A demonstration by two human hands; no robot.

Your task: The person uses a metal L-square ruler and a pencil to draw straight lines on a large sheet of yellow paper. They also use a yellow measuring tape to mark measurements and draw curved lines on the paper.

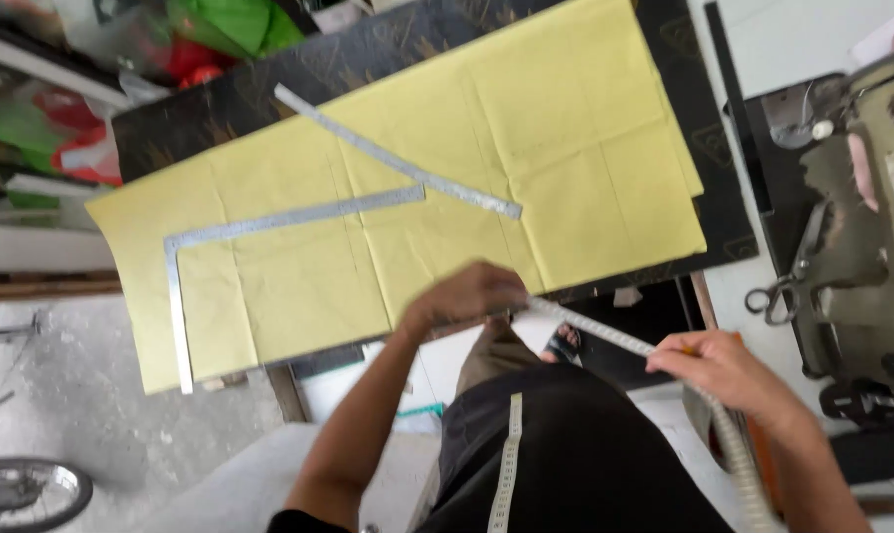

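Yellow cloth (408, 197) lies flat over a dark patterned table (388, 44), seen from the head camera, and its near edge hangs close to the person's body. The left hand (472, 294) is closed on one end of a pale measuring tape (595, 331), just at that near edge, and the right hand (718, 367) pinches the same tape at about four o'clock from the left one, with the band stretched in the air between them; its loose end falls down past the right wrist. I think the tape could slip or sag, because only the fingertips keep it tight, and then the reading would be wrong. The left hand also could drag the light cloth and wrinkle it, since nothing heavy holds that edge. From the left hand, a straight metal ruler (398, 165) lies at eleven o'clock, and an L-shaped metal square (269, 222) at ten o'clock, both well apart from the hands. A grey sewing machine (861, 227) with scissors (775, 296) stands at two o'clock from the right hand. A second tape (506, 464) hangs on the dark shirt.
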